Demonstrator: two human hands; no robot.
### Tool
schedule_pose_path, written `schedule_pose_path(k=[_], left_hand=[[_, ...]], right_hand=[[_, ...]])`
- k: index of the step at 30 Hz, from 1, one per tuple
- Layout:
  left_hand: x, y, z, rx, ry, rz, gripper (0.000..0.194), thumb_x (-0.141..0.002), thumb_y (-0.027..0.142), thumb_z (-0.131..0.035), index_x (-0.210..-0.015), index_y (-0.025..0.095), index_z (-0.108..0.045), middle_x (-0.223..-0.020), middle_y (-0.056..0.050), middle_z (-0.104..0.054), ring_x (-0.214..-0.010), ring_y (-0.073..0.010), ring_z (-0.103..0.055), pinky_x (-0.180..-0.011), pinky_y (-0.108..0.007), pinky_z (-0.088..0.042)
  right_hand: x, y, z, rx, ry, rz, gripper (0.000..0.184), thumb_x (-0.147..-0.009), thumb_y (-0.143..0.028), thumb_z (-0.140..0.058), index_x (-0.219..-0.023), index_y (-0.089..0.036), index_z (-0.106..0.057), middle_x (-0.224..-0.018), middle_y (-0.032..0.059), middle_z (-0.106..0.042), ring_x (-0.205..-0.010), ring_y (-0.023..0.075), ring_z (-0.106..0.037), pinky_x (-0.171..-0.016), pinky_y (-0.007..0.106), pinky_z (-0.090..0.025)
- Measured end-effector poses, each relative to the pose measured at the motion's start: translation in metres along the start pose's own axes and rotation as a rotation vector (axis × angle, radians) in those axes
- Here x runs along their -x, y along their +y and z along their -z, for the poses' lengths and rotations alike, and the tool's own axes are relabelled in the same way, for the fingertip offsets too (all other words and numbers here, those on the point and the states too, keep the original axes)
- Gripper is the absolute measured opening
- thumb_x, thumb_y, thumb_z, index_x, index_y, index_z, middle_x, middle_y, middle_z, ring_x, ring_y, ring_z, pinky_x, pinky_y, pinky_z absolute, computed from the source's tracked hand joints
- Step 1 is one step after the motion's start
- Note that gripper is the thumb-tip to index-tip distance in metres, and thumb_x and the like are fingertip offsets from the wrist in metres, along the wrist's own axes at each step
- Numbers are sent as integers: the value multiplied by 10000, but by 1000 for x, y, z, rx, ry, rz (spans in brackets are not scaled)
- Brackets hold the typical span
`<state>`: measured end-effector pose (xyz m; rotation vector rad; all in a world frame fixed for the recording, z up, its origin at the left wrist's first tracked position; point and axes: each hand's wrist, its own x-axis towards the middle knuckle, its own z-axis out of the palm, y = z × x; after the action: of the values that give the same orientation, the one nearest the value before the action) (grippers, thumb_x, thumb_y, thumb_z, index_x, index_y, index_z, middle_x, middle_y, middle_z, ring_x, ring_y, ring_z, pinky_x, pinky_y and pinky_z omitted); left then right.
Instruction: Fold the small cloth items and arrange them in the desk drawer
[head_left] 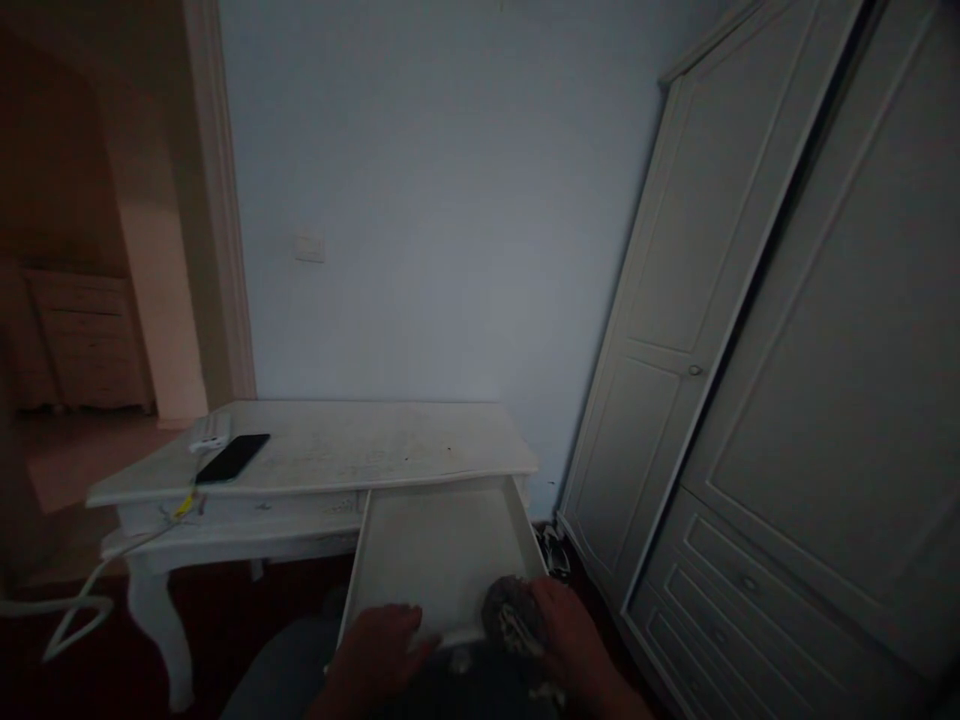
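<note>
A white drawer [439, 535] is pulled out of the white table [375, 437] in front of me. At the drawer's front right corner, my right hand [566, 635] grips a bunched grey cloth [504, 608] with a lighter pattern; whether it is a garment I cannot tell. The cloth overlaps the front edge of the drawer. My left hand [379, 650] is by the front left corner, fingers and thumb apart, holding nothing that I can see. The round drawer knob [460, 660] shows between both hands.
On the table's left end lie a black phone [233, 458] and a white power strip [210, 432], its cable [94, 600] hanging down at the left. A tall white wardrobe [660, 330] stands to the right. A dark patterned item [555, 552] lies on the floor beside the drawer.
</note>
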<state>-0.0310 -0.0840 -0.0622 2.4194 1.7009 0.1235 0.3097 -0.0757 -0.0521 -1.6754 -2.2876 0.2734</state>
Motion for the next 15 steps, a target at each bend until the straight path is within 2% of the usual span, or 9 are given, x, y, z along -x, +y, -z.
schedule_pose_path(k=[2, 4, 8, 10, 12, 15], left_hand=[[0, -6, -8, -13, -37, -82, 518, -1017, 668, -427, -1181, 272, -719, -1190, -122, -769, -1141, -320, -702, -1013, -431, -504], [-1, -10, -13, -36, -67, -107, 471, -1012, 611, -462, -1207, 269, -720, -1200, -142, -769, -1151, -344, -699, -1022, -468, -505], [-4, -9, -6, -38, -145, 8, 410, -983, 509, -485, -1051, 233, -781, -1071, -160, -802, -1038, -355, -748, -929, -452, -542], [-5, -7, 1, -3, -162, 64, 380, -955, 509, -526, -1032, 249, -793, -1063, -141, -810, -1027, -348, -757, -895, -424, -552], [-4, -5, 7, -15, -159, 86, 368, -951, 478, -543, -1078, 239, -793, -1106, -154, -801, -1053, -355, -748, -902, -437, -552], [-3, -3, 11, -110, -172, 38, 398, -980, 466, -530, -1106, 191, -789, -1157, -207, -769, -1105, -381, -719, -958, -507, -530]], right_hand=[[-6, -13, -8, -70, 30, -23, 521, -705, -304, -825, -1190, -261, -642, -1236, 96, -694, -1140, 321, -628, -981, 359, -441], [-15, -36, -22, -142, 30, -17, 526, -683, -368, -857, -1143, -253, -628, -1174, 82, -700, -1078, 300, -635, -927, 335, -452], [-37, -96, -53, -205, -43, 120, 628, -628, -374, -892, -1170, -245, -600, -1195, 79, -683, -1090, 297, -627, -920, 334, -453], [-43, -114, -59, -193, -76, 186, 641, -652, -392, -881, -1206, -251, -591, -1213, 79, -681, -1101, 295, -625, -943, 341, -449], [-44, -113, -54, -160, -102, 218, 654, -660, -400, -883, -1229, -256, -593, -1222, 80, -686, -1104, 297, -627, -958, 345, -443], [-37, -79, -27, -89, -138, 196, 681, -649, -340, -904, -1258, -252, -611, -1252, 95, -692, -1140, 316, -625, -968, 352, -430]])
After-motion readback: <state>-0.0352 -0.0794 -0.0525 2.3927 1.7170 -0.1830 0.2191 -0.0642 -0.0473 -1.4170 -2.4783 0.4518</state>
